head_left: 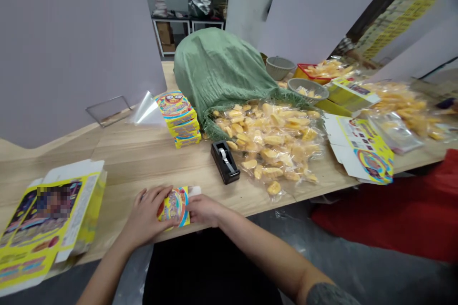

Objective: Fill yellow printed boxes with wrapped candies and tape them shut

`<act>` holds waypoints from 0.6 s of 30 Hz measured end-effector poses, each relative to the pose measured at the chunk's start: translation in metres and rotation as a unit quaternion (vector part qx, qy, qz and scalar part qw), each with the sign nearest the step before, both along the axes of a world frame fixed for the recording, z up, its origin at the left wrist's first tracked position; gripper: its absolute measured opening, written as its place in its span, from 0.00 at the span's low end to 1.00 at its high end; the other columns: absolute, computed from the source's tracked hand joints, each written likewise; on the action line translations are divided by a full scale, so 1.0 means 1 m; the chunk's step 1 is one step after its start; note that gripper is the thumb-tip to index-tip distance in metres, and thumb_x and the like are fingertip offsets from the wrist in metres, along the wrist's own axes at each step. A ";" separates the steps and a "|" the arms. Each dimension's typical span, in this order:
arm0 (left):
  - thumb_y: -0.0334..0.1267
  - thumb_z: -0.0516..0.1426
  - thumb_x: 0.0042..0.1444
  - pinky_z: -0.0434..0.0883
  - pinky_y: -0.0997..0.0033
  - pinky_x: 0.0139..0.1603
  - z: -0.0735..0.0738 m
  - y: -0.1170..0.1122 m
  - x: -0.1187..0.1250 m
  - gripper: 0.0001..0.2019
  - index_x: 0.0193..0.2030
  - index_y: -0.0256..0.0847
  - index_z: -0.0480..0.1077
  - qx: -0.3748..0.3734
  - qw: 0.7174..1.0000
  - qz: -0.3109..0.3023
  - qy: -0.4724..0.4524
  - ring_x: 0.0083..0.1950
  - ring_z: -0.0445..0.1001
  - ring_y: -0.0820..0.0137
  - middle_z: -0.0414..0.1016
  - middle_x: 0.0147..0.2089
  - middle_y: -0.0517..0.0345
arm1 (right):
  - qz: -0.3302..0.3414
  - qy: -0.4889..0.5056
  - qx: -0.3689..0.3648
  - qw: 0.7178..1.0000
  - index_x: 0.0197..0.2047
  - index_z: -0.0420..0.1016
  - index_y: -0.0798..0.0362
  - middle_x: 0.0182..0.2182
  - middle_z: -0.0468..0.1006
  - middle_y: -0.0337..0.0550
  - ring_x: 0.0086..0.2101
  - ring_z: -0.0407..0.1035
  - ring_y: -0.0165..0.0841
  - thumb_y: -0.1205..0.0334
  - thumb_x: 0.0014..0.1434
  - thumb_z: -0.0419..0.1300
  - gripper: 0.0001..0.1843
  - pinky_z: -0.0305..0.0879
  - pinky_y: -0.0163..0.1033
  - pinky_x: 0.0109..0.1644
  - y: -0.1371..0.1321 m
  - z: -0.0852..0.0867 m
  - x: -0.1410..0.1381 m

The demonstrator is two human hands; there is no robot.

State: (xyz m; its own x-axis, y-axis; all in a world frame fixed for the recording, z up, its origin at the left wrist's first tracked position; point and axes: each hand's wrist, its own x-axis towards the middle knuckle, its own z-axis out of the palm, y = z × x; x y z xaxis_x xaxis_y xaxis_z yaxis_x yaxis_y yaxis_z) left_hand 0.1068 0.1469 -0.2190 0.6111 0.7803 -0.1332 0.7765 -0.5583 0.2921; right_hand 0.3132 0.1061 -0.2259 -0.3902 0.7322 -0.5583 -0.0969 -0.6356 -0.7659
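The left hand (146, 214) and right hand (203, 210) hold a small printed paperboard carton (174, 208) at the edge of the wooden surface (125, 162), near the black tape dispenser (224, 162) on the person's side. The fingers of both hands clamp its opposite ends, and a white flap (194, 191) shows beyond the right hand. The carton probably handles as light, thin card, stiff along its folds but easily creased across its faces, so its folded edges look the safest place to hold.
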 end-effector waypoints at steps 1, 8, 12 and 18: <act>0.60 0.58 0.47 0.52 0.46 0.65 -0.001 0.000 -0.002 0.37 0.63 0.47 0.60 -0.002 1.000 -0.003 0.003 0.62 0.64 0.54 0.66 0.62 0.48 | 0.009 -0.001 0.005 1.000 0.29 0.72 0.53 0.22 0.76 0.35 0.29 0.74 0.31 0.67 0.56 0.55 0.06 0.72 0.37 0.37 -0.001 0.005 0.001; 0.54 0.53 0.57 0.55 0.43 0.64 0.022 0.015 0.023 0.29 0.62 0.44 0.60 0.044 0.996 0.005 -0.083 0.65 0.59 0.52 0.65 0.62 0.46 | -0.250 -0.466 0.302 0.794 0.43 0.74 0.53 0.46 0.75 0.53 0.51 0.65 0.45 0.56 0.57 0.56 0.14 0.59 0.53 0.57 0.015 0.051 0.153; 0.44 0.51 0.62 0.62 0.58 0.62 0.056 0.041 0.121 0.17 0.56 0.45 0.66 0.036 0.976 -0.060 -0.208 0.61 0.65 0.62 0.69 0.58 0.51 | -0.250 -0.601 0.364 0.666 0.51 0.72 0.57 0.52 0.72 0.59 0.57 0.60 0.53 0.56 0.55 0.58 0.22 0.55 0.61 0.59 0.030 0.047 0.221; 0.27 0.60 0.49 0.59 0.58 0.64 0.059 0.093 0.274 0.15 0.45 0.43 0.71 -0.037 0.951 -0.064 -0.302 0.61 0.64 0.60 0.72 0.54 0.52 | -0.479 -0.400 0.269 0.734 0.43 0.75 0.53 0.40 0.78 0.48 0.40 0.73 0.39 0.55 0.59 0.50 0.17 0.70 0.48 0.46 0.030 0.030 0.229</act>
State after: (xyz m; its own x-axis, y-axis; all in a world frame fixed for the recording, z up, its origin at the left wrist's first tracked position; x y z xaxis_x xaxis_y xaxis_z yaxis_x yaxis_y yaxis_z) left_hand 0.3810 0.2400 -0.1604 0.6823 0.6970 0.2204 0.3828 -0.5975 0.7046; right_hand 0.5418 0.1362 -0.1962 0.7421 0.6550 0.1424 0.3162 -0.1548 -0.9360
